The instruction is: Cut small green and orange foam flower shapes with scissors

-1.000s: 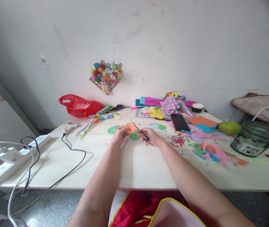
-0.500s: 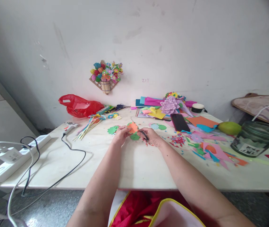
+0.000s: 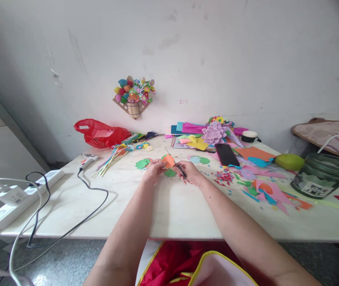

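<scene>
My left hand (image 3: 156,168) pinches a small orange foam piece (image 3: 168,161) by its left side. Dark-handled scissors (image 3: 182,170) are held in my right hand (image 3: 189,173), their blades pointing up and left at the orange piece. Beneath the orange piece lies a green cutout (image 3: 170,172) on the white table. Scalloped green pieces (image 3: 142,163) sit left of my left hand. To the right of the scissors are a light blue scalloped piece (image 3: 195,159) and a green round one (image 3: 204,160).
Colored scraps (image 3: 272,190), a phone (image 3: 227,154) and a glass jar (image 3: 321,176) lie to the right. At left are a glue gun (image 3: 89,161), its cord, a power strip (image 3: 23,202) and a red bag (image 3: 102,135). A purple flower (image 3: 214,133) stands behind.
The orange piece has turned slightly between my hands, and the scissors have shifted a little. Both hands stay in nearly the same place.
</scene>
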The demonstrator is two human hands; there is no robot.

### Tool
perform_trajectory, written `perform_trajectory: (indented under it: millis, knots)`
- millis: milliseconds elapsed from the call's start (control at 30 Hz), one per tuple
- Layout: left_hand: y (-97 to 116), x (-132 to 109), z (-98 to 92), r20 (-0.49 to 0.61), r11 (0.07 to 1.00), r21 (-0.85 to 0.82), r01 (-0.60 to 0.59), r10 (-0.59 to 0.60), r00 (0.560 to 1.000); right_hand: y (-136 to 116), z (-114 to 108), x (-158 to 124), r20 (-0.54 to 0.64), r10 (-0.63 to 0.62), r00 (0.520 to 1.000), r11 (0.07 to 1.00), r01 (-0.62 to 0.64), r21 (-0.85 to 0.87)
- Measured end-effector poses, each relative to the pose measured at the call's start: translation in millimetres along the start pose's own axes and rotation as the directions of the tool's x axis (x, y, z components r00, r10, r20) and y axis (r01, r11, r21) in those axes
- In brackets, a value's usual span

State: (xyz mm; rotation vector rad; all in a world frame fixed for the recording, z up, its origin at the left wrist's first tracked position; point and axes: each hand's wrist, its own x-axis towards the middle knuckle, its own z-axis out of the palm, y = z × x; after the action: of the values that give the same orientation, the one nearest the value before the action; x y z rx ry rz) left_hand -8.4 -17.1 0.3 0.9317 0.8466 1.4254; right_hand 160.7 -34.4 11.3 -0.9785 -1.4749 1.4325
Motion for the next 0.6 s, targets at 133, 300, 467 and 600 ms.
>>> perform_trajectory:
  millis: [133,300,467,600]
  knots:
    - [1,-1,1.4,-0.01,1.0,-0.002,0.005,-0.005,1.0,3,0,3,-0.009,-0.005,1.0,1.0,0.005,-0.021]
    - [3,-2,0.9,-0.019,1.0,0.016,-0.005,0.006,1.0,6,1,6,-0.024,-0.01,1.0,1.0,0.009,-0.021]
    - [4,-3,0.9,-0.003,0.998,0.055,-0.019,0.019,1.0,6,-2,10,-0.097,-0.046,0.994,0.999,0.047,0.014]
    - [1,0,-3.0,0.031,0.996,0.085,-0.034,0.032,0.999,5,-7,14,-0.161,-0.094,0.983,0.993,0.104,0.057]
